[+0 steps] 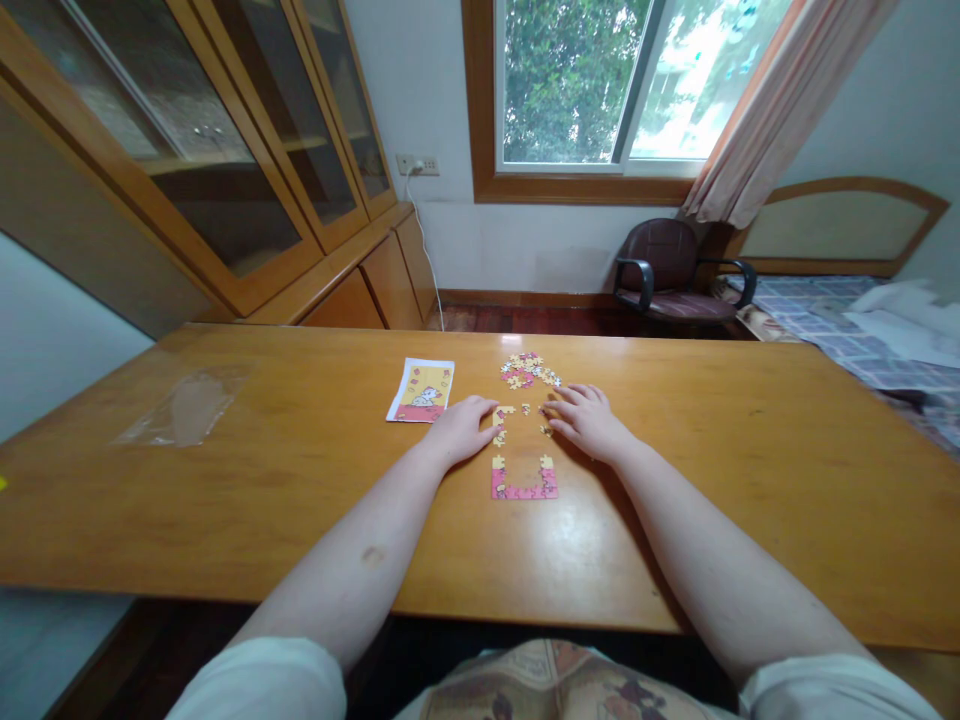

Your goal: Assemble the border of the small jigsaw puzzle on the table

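Observation:
A pink and yellow puzzle border (524, 492) lies on the wooden table, its joined bottom row pink, with separate yellow pieces above it. My left hand (463, 430) rests at the upper left part of the border, fingertips at the yellow pieces there, fingers spread. Over on the other side, my right hand (585, 418) has its fingers apart, the tips touching or close to small pieces at the upper right. One small piece (526, 409) lies between the hands. Beyond them is a pile of loose pieces (525, 368). Left of my left hand lies a picture sheet (422, 391) showing a white duck.
A clear plastic bag (180, 408) lies on the left of the wooden table (300, 500). Behind the table stand a glass-door cabinet (300, 150) at left, a dark armchair (664, 265) and a bed (847, 310) at right.

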`<move>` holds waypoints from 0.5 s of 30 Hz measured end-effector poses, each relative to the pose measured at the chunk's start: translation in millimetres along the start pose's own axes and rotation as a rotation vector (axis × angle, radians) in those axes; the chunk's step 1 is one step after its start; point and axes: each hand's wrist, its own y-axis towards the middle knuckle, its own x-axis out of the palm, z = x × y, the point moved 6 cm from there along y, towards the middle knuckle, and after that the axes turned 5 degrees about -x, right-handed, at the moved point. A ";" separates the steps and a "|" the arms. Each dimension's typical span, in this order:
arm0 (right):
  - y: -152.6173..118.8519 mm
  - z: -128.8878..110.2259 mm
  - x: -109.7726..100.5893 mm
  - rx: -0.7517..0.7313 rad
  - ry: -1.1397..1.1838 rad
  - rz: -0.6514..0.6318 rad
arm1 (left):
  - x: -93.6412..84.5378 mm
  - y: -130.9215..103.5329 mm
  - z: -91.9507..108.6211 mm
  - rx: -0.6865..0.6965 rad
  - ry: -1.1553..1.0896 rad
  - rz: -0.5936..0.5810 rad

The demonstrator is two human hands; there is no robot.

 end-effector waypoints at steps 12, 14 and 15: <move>-1.5 -29.3 4.1 -0.072 -0.001 -0.104 | -3.3 -0.2 3.9 -0.032 -0.033 0.029; -5.4 -31.8 1.0 -0.103 0.024 -0.117 | -3.7 0.2 2.9 -0.026 -0.040 0.043; -6.8 -32.4 -1.0 -0.110 0.033 -0.115 | -3.8 0.3 2.4 -0.024 -0.044 0.050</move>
